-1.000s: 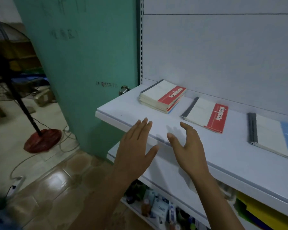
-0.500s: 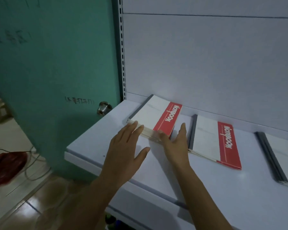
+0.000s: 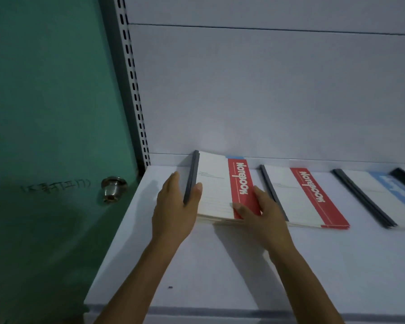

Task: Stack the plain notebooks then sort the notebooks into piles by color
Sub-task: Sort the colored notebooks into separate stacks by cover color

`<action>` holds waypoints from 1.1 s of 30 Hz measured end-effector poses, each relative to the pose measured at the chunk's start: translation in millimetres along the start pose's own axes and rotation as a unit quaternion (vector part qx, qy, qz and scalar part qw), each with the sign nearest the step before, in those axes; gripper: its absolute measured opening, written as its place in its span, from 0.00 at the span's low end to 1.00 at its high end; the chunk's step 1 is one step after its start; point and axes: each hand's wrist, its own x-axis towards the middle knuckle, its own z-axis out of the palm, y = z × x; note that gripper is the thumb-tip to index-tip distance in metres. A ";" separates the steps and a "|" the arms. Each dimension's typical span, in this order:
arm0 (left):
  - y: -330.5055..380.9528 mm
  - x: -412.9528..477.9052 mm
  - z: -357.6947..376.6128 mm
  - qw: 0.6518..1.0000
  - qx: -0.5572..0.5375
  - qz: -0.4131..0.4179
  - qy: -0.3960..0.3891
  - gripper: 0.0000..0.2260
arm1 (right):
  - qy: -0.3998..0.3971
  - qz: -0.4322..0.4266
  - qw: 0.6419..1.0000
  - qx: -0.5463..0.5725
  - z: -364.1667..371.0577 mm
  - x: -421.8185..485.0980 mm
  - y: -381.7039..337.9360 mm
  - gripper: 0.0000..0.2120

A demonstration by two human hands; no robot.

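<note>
Left hand (image 3: 173, 208) and right hand (image 3: 265, 215) now grip the red notebook stack (image 3: 216, 188).

We see a white shelf (image 3: 220, 265) with a small dark speck (image 3: 170, 287) near its front left. Behind it stands a pale back panel (image 3: 267, 90) with one horizontal seam high up. A slotted metal upright (image 3: 132, 78) runs down the panel's left edge to the shelf corner. Left of that we see a green door (image 3: 45, 90) with a round metal knob (image 3: 112, 189) and faint scrawled writing (image 3: 55, 187) just left of the knob, which we can't read.
</note>
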 end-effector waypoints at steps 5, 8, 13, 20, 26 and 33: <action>-16.9 3.3 12.3 0.989 -0.105 0.001 -0.107 0.40 | 0.091 0.020 0.995 -0.045 3.9 -44.5 -4.8 0.32; -16.1 4.5 7.1 0.977 -0.166 -0.020 -0.132 0.41 | 0.142 0.054 0.988 -0.019 4.7 -69.8 -8.7 0.33; -14.5 11.6 4.8 0.982 -0.117 -0.026 -0.145 0.31 | 0.154 0.138 0.978 0.017 8.5 -99.2 -7.1 0.28; -19.2 12.0 7.1 0.985 -0.103 -0.041 -0.130 0.19 | 0.159 0.137 0.973 0.100 14.6 -122.1 -1.9 0.08; 0.5 -18.9 -17.1 0.992 -0.069 0.050 0.088 0.16 | 0.163 0.093 0.968 0.164 -10.1 -136.8 8.0 0.08; 41.0 -85.6 -14.1 0.962 -0.187 0.130 0.152 0.20 | 0.169 0.056 0.965 0.192 -57.5 -157.6 35.6 0.08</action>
